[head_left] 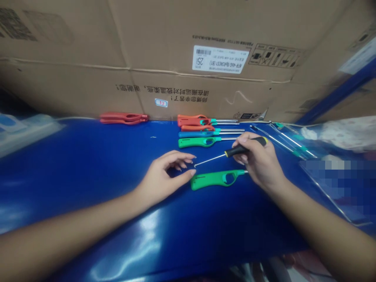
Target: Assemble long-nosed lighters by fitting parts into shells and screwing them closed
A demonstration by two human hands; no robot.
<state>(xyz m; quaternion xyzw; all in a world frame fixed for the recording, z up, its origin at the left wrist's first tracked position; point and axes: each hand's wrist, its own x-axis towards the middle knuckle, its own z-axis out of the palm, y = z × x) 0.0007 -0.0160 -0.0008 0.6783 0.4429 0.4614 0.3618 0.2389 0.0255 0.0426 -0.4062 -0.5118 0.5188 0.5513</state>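
Note:
My right hand [258,156] grips a screwdriver [241,149] by its black and yellow handle. Its thin metal shaft points left and slightly down. Close to the shaft's tip is my left hand [169,168], its fingers curved and thumb apart, with nothing visible between them. Whether something tiny sits on the tip is too small to tell. Just below the shaft lies a green gas lighter [210,181] with a teal trigger; my right hand covers part of its metal tube. Behind it, another green lighter [194,143], a blue lighter [192,134] and orange-red lighters [190,120] lie side by side.
Red lighter casings [123,117] lie at the back left of the blue table [117,164]. Metal tubes with teal parts [290,141] lie at the right beside clear plastic. A large cardboard box [164,47] stands along the back. A blurred pale object [26,131] is at far left.

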